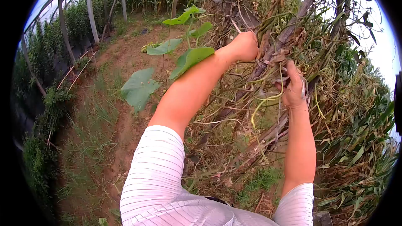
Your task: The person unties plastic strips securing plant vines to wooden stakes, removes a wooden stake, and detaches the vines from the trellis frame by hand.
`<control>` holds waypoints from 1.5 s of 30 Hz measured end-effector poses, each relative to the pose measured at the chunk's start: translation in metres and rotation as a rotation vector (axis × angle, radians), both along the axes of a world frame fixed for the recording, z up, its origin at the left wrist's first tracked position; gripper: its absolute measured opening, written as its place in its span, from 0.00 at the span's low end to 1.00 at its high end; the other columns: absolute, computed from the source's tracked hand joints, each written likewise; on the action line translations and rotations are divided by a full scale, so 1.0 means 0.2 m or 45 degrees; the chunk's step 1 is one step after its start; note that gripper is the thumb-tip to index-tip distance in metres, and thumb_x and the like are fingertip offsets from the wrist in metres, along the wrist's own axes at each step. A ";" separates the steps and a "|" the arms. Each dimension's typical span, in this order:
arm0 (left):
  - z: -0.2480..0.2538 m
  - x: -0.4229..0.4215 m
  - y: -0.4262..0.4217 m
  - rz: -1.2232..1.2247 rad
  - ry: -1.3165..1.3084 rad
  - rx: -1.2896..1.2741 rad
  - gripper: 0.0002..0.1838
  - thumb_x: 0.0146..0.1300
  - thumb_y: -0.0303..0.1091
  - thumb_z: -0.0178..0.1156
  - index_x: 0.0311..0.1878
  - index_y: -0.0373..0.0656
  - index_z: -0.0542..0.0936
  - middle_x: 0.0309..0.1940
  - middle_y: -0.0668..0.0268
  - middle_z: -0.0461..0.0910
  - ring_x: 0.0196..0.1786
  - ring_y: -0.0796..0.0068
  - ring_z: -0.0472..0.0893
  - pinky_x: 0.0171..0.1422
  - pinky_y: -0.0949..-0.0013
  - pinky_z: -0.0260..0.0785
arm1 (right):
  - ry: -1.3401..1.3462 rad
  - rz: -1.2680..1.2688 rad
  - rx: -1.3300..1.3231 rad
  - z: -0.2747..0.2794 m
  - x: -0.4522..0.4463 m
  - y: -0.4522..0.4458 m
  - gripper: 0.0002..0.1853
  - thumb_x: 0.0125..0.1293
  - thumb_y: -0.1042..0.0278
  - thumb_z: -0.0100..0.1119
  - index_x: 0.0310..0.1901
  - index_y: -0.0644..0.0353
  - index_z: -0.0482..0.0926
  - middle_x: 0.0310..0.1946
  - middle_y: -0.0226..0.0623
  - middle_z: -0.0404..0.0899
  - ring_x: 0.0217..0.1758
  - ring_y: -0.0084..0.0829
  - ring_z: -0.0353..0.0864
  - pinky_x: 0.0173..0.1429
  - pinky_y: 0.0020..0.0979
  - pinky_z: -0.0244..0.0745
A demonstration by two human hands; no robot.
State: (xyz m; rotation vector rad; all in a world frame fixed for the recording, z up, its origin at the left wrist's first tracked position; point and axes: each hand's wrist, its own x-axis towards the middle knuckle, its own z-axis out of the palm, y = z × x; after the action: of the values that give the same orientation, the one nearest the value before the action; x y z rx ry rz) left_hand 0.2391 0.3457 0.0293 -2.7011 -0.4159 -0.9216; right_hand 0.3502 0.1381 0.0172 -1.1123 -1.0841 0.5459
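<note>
My left hand point(247, 47) is closed in a fist against the tangle of dry vines point(268, 37). A thin pale stem point(235, 26) runs down to its back edge, and what the fingers grip is hidden. Lower and to the right, my right hand point(295, 84) has its thumb up and its fingers curled among dry vine stems and a pale strip point(305, 88). Between the two hands, a leaning wooden pole point(289, 29) is wrapped in vines and withered leaves point(278, 56). A yellow-green vine point(256, 113) hangs below.
Broad green leaves point(140, 88) stand beside my left forearm, one touching it. More poles point(91, 12) and dark hedge plants line the left. Corn plants point(377, 129) crowd the right side. Bare soil with grass point(96, 129) lies at lower left.
</note>
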 end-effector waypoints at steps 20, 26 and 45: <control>0.10 0.01 0.11 -0.420 0.395 -1.151 0.12 0.54 0.30 0.71 0.41 0.37 0.85 0.37 0.63 0.87 0.40 0.74 0.84 0.46 0.68 0.77 | -1.205 -0.135 -0.227 -0.06 0.09 0.03 0.17 0.60 0.57 0.62 0.43 0.62 0.87 0.32 0.47 0.85 0.33 0.44 0.85 0.43 0.38 0.80; 0.16 0.12 -0.02 -0.202 0.426 -1.304 0.12 0.53 0.31 0.71 0.40 0.37 0.85 0.33 0.63 0.84 0.39 0.72 0.83 0.44 0.67 0.76 | -1.446 -0.078 -0.328 -0.08 0.08 0.03 0.15 0.58 0.60 0.62 0.41 0.60 0.87 0.32 0.51 0.85 0.36 0.48 0.85 0.43 0.40 0.80; 0.07 0.12 -0.10 -0.381 0.046 -1.126 0.21 0.54 0.39 0.76 0.47 0.39 0.84 0.37 0.66 0.85 0.41 0.74 0.81 0.50 0.67 0.75 | -1.276 -0.103 -0.434 -0.10 0.14 0.01 0.13 0.62 0.63 0.63 0.44 0.61 0.87 0.34 0.48 0.86 0.37 0.46 0.86 0.44 0.38 0.80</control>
State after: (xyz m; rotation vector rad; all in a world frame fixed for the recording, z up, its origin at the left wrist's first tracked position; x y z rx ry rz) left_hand 0.2640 0.3247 0.0436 -3.6588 -0.5093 -0.9020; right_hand 0.3786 0.1403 -0.0027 -1.7994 -1.8266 0.0679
